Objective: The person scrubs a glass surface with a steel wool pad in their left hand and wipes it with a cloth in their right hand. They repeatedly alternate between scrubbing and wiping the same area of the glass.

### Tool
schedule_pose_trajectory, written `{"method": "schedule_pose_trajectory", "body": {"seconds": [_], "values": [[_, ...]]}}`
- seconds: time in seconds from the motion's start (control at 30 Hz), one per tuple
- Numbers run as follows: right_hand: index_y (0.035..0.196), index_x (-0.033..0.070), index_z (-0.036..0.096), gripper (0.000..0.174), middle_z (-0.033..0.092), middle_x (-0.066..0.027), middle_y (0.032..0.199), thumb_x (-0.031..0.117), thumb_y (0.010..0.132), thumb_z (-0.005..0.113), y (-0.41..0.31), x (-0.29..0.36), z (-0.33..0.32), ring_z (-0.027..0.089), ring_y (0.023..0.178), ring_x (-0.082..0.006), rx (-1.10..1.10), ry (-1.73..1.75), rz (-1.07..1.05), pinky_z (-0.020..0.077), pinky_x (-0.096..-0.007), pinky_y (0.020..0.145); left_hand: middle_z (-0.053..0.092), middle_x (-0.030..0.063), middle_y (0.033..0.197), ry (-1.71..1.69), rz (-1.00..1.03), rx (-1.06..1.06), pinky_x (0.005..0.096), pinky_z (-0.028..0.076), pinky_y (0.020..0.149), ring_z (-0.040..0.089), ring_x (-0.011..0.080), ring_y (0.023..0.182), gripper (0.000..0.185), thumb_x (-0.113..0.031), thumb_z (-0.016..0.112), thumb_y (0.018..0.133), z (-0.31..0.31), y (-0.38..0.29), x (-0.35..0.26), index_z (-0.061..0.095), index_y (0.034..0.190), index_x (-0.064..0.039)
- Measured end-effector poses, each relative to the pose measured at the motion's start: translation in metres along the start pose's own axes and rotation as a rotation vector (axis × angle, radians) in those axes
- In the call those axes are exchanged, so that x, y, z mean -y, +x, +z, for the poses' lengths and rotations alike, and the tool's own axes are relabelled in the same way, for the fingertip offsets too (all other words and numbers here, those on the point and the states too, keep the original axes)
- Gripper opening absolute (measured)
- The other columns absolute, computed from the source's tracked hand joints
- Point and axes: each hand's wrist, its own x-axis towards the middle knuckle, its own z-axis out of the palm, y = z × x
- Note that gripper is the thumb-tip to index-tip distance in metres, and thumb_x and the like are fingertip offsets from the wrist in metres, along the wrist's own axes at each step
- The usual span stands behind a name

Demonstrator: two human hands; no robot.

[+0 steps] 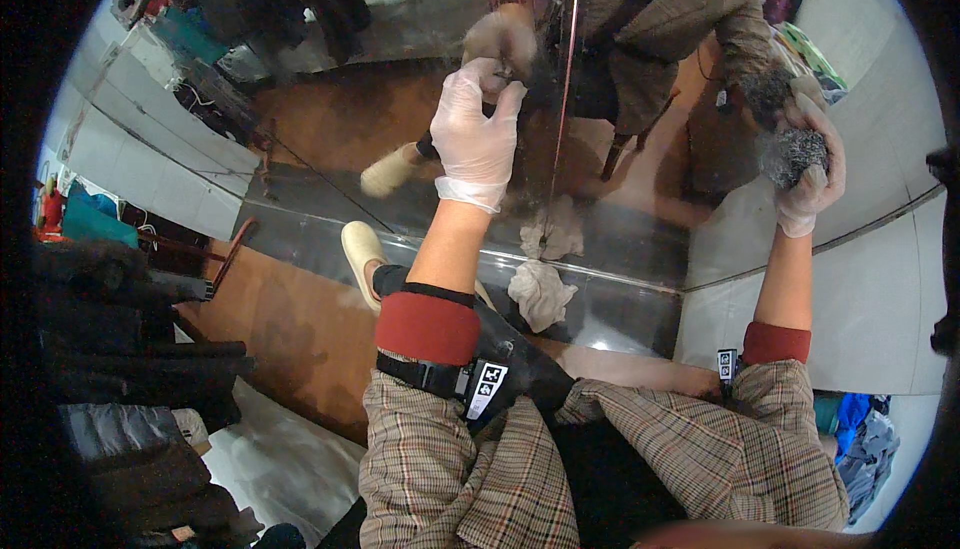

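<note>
My left hand (480,128), in a thin translucent glove, is raised to a large mirror panel (337,128). Its thumb and forefinger curl by a small dark metal piece (504,72); whether they grip it is hard to see. At the right, my gloved right hand (816,174) holds a grey steel wool scourer (799,157) up to the mirror surface, where both hands and the scourer are reflected. A bright vertical seam (564,98) divides the mirror between my hands. Below it, a crumpled whitish cloth (541,295) lies on the dark glossy ledge (622,309).
A white panelled wall (870,286) bounds the right side. On the wooden floor (277,324) at the left are dark garments (142,324) and a pale sheet (292,451). A cream clog (363,256) is by the ledge. Blue and grey fabrics (862,436) lie at the lower right.
</note>
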Motion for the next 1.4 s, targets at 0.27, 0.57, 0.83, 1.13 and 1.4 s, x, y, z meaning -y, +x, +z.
{"method": "schedule_pose_trajectory", "body": {"seconds": [0.27,0.57,0.83,1.13,1.4], "values": [[0.120,-0.014,0.057,0.075,0.063,-0.0284,0.121,0.055,0.091,0.059,-0.002,0.006,0.000,0.067,0.103,-0.0313,-0.013,-0.052,0.005,0.0551,-0.0417,0.091,0.069,0.0077,0.084,0.246,0.363,-0.057,0.0342,0.055,0.064,0.068,0.0272,0.071,0.025,-0.002,0.080,0.074,-0.004,0.015,0.006,0.067,0.093,-0.011],[0.120,-0.014,0.056,0.076,0.063,-0.0280,0.121,0.056,0.092,0.056,0.000,0.010,-0.001,0.066,0.106,-0.0326,-0.006,-0.069,-0.004,0.0557,-0.0435,0.091,0.066,0.0064,0.080,0.324,0.475,0.037,0.0346,0.052,0.057,0.065,0.0269,0.064,0.024,0.000,0.077,0.071,-0.006,0.026,0.009,0.064,0.087,-0.012],[0.121,-0.014,0.055,0.079,0.063,-0.0287,0.119,0.059,0.091,0.055,-0.001,0.006,-0.002,0.065,0.108,-0.0337,-0.035,-0.096,0.017,0.0547,-0.0446,0.093,0.064,0.0057,0.077,0.307,0.585,0.118,0.0356,0.051,0.055,0.063,0.0267,0.061,0.025,-0.002,0.076,0.070,-0.007,0.033,0.012,0.062,0.087,-0.013],[0.121,-0.016,0.055,0.082,0.062,-0.0300,0.120,0.060,0.090,0.055,0.004,0.009,0.004,0.063,0.112,-0.0351,-0.040,-0.097,0.035,0.0519,-0.0447,0.097,0.061,0.0061,0.074,0.321,0.592,0.296,0.0370,0.050,0.054,0.062,0.0282,0.061,0.025,-0.002,0.075,0.069,-0.024,0.012,0.019,0.060,0.087,-0.013],[0.124,-0.015,0.054,0.081,0.056,-0.0347,0.128,0.059,0.091,0.058,0.004,0.010,0.006,0.060,0.117,-0.0383,-0.023,-0.037,0.030,0.0521,-0.0463,0.097,0.065,0.0016,0.072,-0.666,-0.874,0.150,0.0242,0.044,0.050,0.054,0.0055,0.057,0.016,-0.013,0.077,0.084,-0.021,0.001,-0.019,0.068,0.083,0.000]]}}
